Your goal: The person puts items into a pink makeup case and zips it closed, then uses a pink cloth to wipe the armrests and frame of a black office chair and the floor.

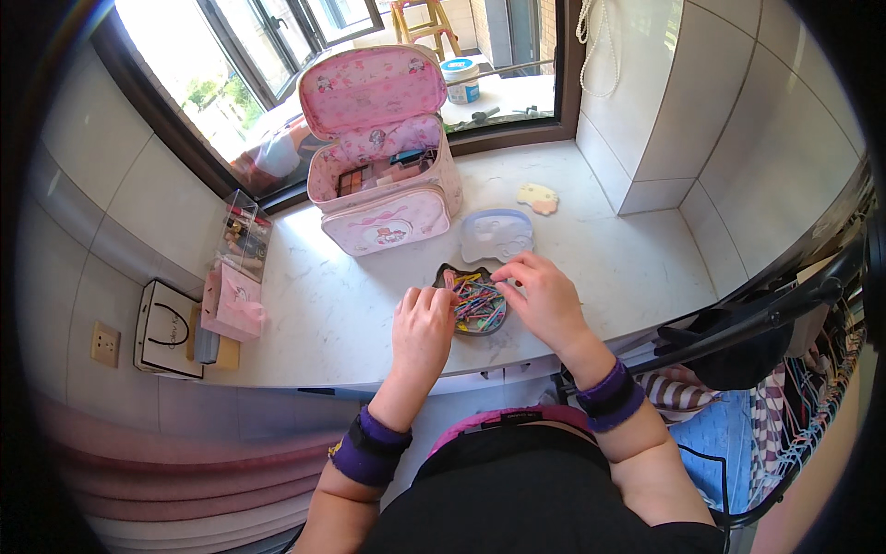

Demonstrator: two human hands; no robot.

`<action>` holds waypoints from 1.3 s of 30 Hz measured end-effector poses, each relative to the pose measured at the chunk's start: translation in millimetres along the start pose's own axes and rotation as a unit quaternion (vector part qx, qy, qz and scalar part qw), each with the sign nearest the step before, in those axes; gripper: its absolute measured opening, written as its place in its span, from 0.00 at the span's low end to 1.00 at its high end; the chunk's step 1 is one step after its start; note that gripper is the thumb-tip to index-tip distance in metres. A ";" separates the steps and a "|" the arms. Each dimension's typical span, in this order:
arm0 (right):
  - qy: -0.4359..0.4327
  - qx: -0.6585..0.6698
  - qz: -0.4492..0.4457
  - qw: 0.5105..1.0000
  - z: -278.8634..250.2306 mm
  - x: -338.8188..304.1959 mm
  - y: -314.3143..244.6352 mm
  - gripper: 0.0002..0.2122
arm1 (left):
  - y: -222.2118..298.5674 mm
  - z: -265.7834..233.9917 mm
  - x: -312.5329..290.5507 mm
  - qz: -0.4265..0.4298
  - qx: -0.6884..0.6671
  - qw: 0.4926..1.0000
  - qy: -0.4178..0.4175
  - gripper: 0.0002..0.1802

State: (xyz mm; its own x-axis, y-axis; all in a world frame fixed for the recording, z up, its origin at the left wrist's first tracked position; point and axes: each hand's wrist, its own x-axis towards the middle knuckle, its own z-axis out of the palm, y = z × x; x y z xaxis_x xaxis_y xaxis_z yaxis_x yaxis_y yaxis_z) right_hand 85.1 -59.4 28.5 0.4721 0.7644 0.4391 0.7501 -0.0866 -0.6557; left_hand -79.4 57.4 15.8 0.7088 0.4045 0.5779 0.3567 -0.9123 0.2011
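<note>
Sitting between both hands, near the worktop's [637, 263] front edge, is a small dark tray [485, 331] full of slim colourful clips [480, 307], pointing every which way, so no single long axis. The left hand [425, 325] is at the tray's left side, fingers curled in; the right hand [546, 297] is by its far right rim, thumb and forefinger close together. Tbh can't tell if either grip has anything pinched. Neither hand's clearly nearer: clips lie right of the left grip, near-left of the right one. A blue-rimmed lid-like piece [498, 236] lies just beyond.
</note>
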 end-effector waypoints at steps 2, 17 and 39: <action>0.004 -0.014 0.008 1.000 -8.1 -4.7 7.7 0.02 | 3.9 -0.8 0.1 0.017 0.005 1.000 -0.001 0.10; 0.023 -0.100 0.079 0.992 -59.2 -50.4 54.2 0.04 | 68.4 30.9 16.3 0.136 -0.105 0.983 -0.060 0.15; 0.002 -0.163 0.048 0.985 -61.1 -60.4 58.6 0.05 | 91.0 63.3 21.5 0.139 -0.042 0.985 -0.089 0.05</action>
State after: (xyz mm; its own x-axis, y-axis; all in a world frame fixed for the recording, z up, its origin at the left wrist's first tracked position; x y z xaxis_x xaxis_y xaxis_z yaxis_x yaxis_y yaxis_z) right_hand 128.9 -149.6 1.1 0.5490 0.7399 0.3887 0.8109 -0.3587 -0.4624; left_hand 6.8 -12.8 -3.5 0.8705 0.1364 0.4728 0.0873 -0.9884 0.1244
